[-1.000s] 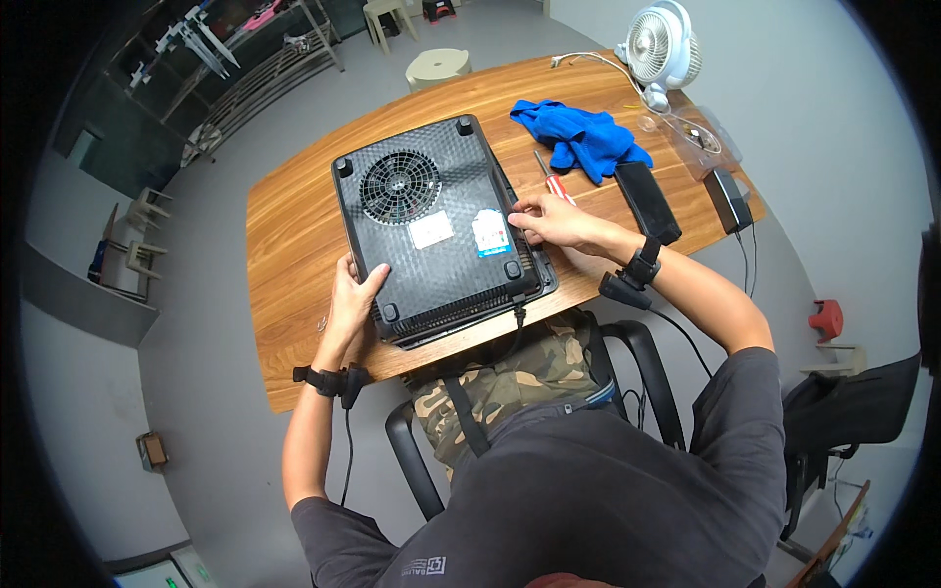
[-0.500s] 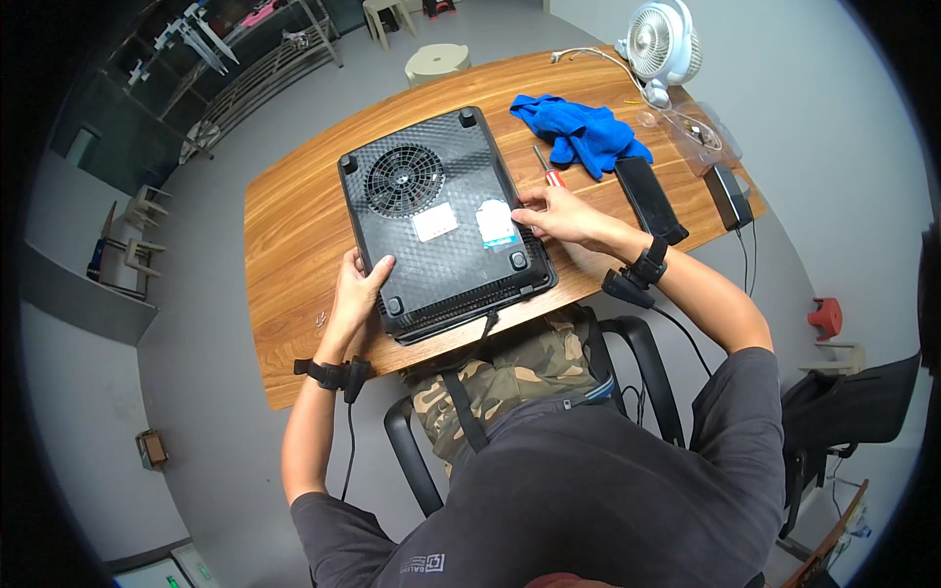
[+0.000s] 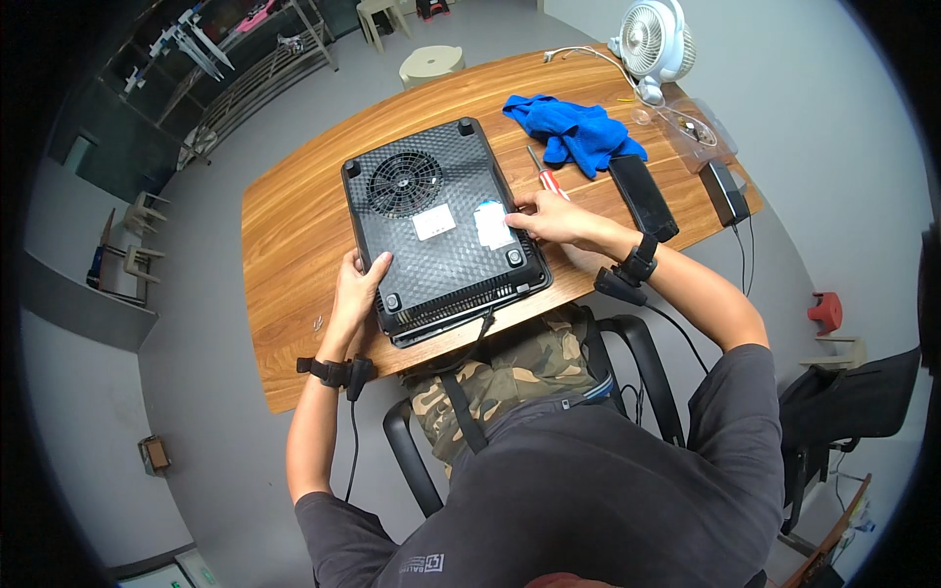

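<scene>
An induction cooker (image 3: pixel 456 260) lies upside down at the table's near edge, its black textured underside facing up. The underside has a round fan grille (image 3: pixel 406 183), corner feet and two pale labels. My left hand (image 3: pixel 357 286) grips the cooker's left side, thumb on top, with the other fingers partly hidden. On the opposite side my right hand (image 3: pixel 551 218) pinches the edge beside the bluish-white label (image 3: pixel 493 225). Just beyond the right hand is a screwdriver (image 3: pixel 550 179) with a red and clear handle. Small screws (image 3: pixel 318 322) lie left of my left hand.
Around the right side of the wooden table (image 3: pixel 294 235) are a blue cloth (image 3: pixel 578 132), a black phone-like slab (image 3: pixel 643 198), a black power adapter (image 3: pixel 723 192), a clear plastic tray (image 3: pixel 720 145) and a white fan (image 3: pixel 652 44). A cord (image 3: pixel 482 328) hangs at the cooker's near edge.
The cooker's far end appears slightly nearer to me, and a little more of its vented near side shows. Both hands keep their places on its sides.
</scene>
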`<state>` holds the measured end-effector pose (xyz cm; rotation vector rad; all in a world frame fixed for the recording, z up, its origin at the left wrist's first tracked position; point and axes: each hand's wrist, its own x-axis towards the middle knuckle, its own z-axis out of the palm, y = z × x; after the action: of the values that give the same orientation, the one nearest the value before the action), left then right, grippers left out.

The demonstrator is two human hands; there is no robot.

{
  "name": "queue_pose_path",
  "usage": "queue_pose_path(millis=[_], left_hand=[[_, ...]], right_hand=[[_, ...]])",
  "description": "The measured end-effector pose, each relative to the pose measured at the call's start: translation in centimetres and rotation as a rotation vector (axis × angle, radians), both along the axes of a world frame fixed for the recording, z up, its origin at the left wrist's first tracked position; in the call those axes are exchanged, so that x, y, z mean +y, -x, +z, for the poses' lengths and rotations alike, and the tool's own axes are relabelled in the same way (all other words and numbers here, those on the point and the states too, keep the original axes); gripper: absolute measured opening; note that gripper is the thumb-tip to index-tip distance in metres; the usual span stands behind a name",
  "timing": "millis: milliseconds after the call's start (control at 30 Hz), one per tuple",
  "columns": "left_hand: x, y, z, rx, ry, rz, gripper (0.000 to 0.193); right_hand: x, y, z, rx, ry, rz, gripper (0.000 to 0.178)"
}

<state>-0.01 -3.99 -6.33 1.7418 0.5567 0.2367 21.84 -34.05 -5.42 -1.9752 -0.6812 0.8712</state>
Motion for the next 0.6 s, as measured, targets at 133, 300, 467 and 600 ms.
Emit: queue_pose_path(millis=[133, 300, 467, 600], left_hand=[[-0.6, 0.1, 0.2, -0.014, -0.009, 0.035, 0.059], [-0.3, 0.6, -0.3, 0.043, -0.136, 0.071, 0.061], [-0.7, 0.8, 0.3, 0.123, -0.187, 0.085, 0.063], [-0.9, 0.8, 0.6, 0.112, -0.181, 0.070, 0.063]], right_hand=[[0.3, -0.3, -0.9, -0.026, -0.002, 0.013, 0.075], [0.6, -0.5, -2.7, -0.199, 0.043, 0.066, 0.078], [0.5, 0.2, -1.7, -0.253, 0.090, 0.093, 0.079], [0.5, 0.9, -0.8, -0.251, 0.087, 0.098, 0.079]])
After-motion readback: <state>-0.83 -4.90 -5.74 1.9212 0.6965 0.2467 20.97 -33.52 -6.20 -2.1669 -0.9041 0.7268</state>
